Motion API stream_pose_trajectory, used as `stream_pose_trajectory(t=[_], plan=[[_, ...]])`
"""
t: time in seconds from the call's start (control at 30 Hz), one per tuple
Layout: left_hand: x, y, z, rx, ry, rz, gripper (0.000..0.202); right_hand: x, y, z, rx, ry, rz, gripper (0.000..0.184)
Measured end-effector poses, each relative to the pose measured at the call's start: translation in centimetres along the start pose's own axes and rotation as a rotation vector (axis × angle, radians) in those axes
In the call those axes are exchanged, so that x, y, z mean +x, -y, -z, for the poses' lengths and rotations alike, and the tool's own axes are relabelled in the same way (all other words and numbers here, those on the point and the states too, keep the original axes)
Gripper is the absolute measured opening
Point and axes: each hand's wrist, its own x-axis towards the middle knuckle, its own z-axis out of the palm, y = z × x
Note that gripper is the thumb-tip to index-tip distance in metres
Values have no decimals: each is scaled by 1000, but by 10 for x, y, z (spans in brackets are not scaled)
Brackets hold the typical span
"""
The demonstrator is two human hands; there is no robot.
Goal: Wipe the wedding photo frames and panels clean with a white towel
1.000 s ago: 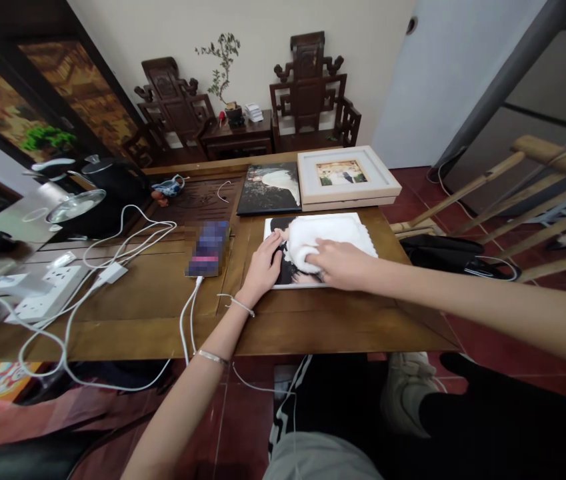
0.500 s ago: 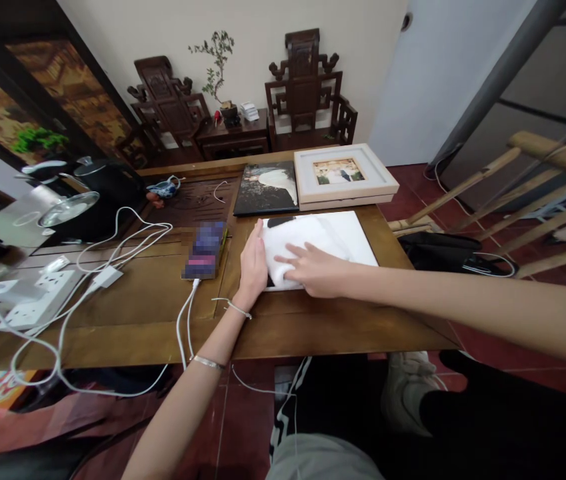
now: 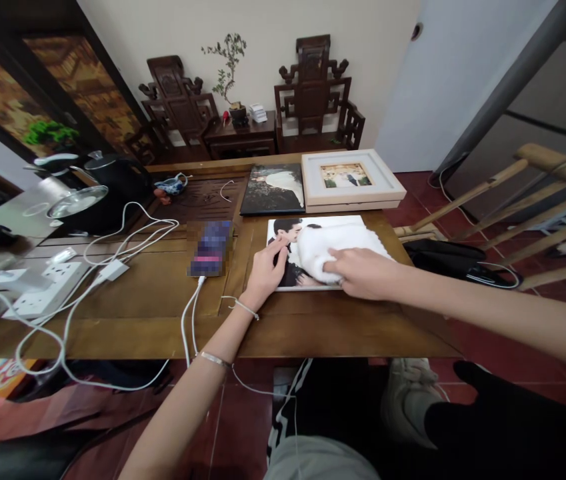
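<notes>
On the wooden table [image 3: 303, 333], at twelve o'clock from the person [image 3: 319, 457], a photo panel [image 3: 293, 275] lies under the left hand [image 3: 267, 270], loosely spread at its nine-o'clock edge, and a fluffy white cloth [image 3: 335, 243], gripped toward three by the curled right hand [image 3: 363, 275].

soft, even, fairly dim indoor light, its direction hard to tell. under the right grip [image 3: 363, 272], the white cloth [image 3: 323, 243] is brightest, its texture nearly washed out. a faint sheen lies on the worktop [image 3: 293, 333] below the left grip [image 3: 266, 268]; glare catches the glass lid [image 3: 77, 201] far to its left. below both grips, the black trousers [image 3: 343, 393] lose most detail. beyond the right grip, the pale door [image 3: 457, 60] leans with wide-angle distortion. coarse pixel blocks cover the phone [image 3: 211, 249] left of the left grip.
</notes>
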Motion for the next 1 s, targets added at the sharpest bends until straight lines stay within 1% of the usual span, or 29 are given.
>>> stream_pose_trajectory(t=[0.1, 0.2, 0.3, 0.43, 0.5, 0.57, 0.67, 0.77, 0.9, 1.0], plan=[[0, 0, 0, 21, 2, 9, 32, 20, -22, 5, 57, -12, -45, 32], [1, 0, 0, 24, 16, 6, 33, 44, -30, 12, 140, -51, -50, 28], [1, 0, 0, 13, 21, -7, 34, 71, -25, 23, 201, -64, -44, 29], [2, 0, 1, 32, 18, -16, 30, 102, -10, 34, 215, -104, 61, 28], [2, 0, 1, 49, 22, -22, 27, 113, -5, 36, 202, -118, 106, 29], [2, 0, 1, 60, 20, -22, 26, 119, -3, 36, 183, -110, 121, 29], [1, 1, 1, 61, 7, -20, 26, 117, -7, 33, 153, -94, 102, 29], [0, 2, 0, 37, 3, -28, 28, 105, -19, 30, 150, -81, 50, 23], [0, 4, -1, 18, 0, -45, 32, 81, -48, 22, 154, -77, 1, 14], [0, 4, -2, 41, -11, -40, 34, 58, -76, 12, 124, -82, -21, 16]])
